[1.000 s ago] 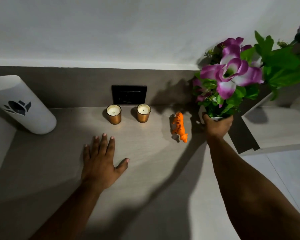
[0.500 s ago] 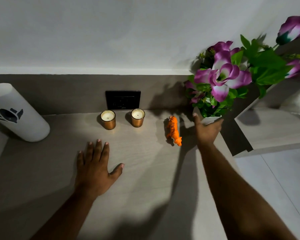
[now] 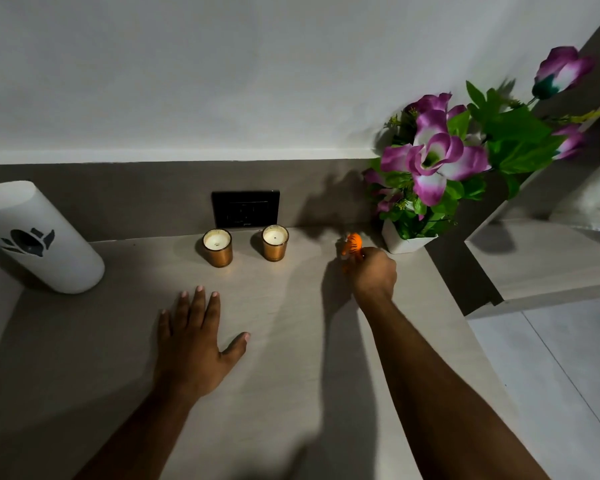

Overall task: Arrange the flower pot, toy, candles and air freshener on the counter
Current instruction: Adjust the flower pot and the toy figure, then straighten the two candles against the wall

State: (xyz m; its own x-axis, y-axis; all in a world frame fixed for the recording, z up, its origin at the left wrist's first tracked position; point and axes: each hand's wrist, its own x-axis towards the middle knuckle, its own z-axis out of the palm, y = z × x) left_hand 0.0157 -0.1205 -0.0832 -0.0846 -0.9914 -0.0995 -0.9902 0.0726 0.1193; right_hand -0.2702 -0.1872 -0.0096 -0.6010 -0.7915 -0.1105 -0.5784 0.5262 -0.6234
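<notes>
Near the back right corner of the pale wood-grain desk [image 3: 291, 358], the right hand [image 3: 374, 270] has its fingers closed around the small orange striped plastic tiger toy [image 3: 353, 244]. It looks light and rigid; gripping the body suits it. The left hand [image 3: 194, 344] lies flat, fingers spread.

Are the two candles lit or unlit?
Unlit: both candles show pale wax and dark wicks, with no flame visible.

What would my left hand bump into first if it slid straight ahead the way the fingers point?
Probably the left candle: the flat left hand points toward it, bare counter between. Depth is uncertain.
</notes>
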